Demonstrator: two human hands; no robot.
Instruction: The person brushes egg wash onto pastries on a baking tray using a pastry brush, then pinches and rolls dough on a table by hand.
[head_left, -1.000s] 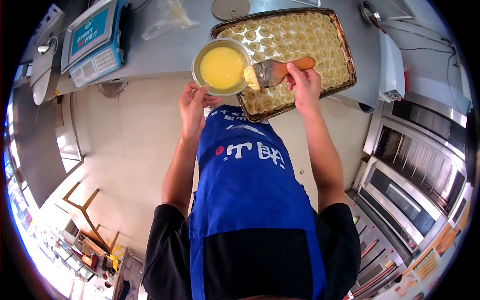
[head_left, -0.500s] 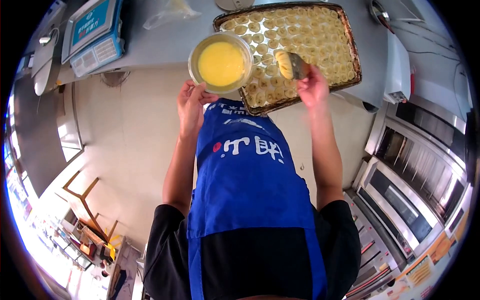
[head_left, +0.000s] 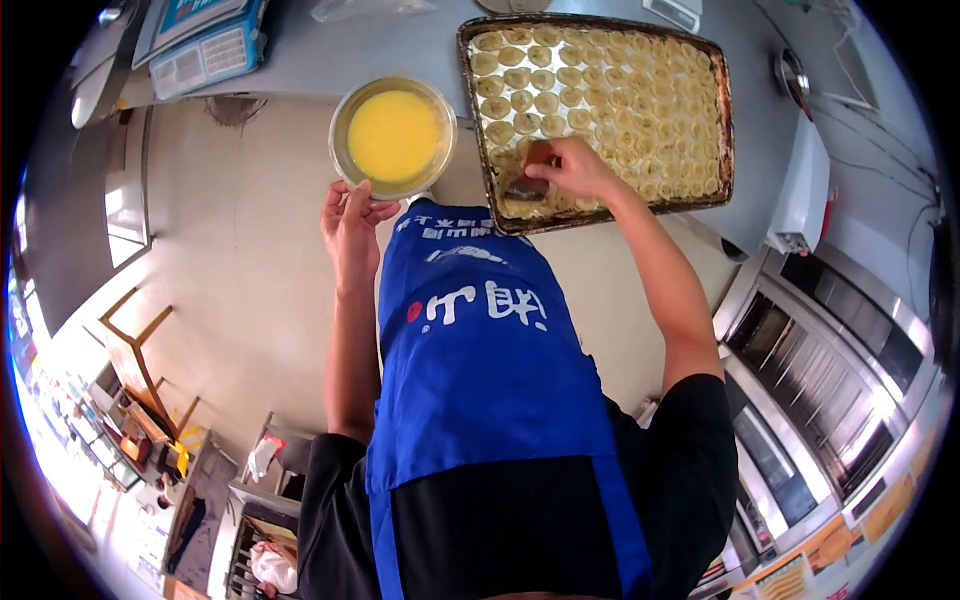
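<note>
At the left, a clear round bowl (head_left: 447,152) of yellow liquid (head_left: 393,137), like beaten egg, hangs off the table's near side. My left hand (head_left: 354,215) grips its near rim, thumb on top. My right hand (head_left: 575,168) is closed round a flat pastry brush (head_left: 530,175), its bristles low over the tray's near left corner. Rows of small round dough pieces (head_left: 620,100) cover the dark-rimmed baking tray (head_left: 728,130). The hand and brush hide some pieces in that corner, so I cannot tell whether the bristles touch them.
A blue-and-white scale (head_left: 205,62) stands on the metal table (head_left: 320,60) at the back left, near a clear plastic bag (head_left: 370,8). A white device (head_left: 672,12) lies behind the tray. Metal ovens (head_left: 820,370) stand at the right, and a wooden stool (head_left: 135,350) is at the left.
My right hand has brought the brush from over the tray's middle left and down to the near left corner. The bowl in my left hand has moved left, away from the tray.
</note>
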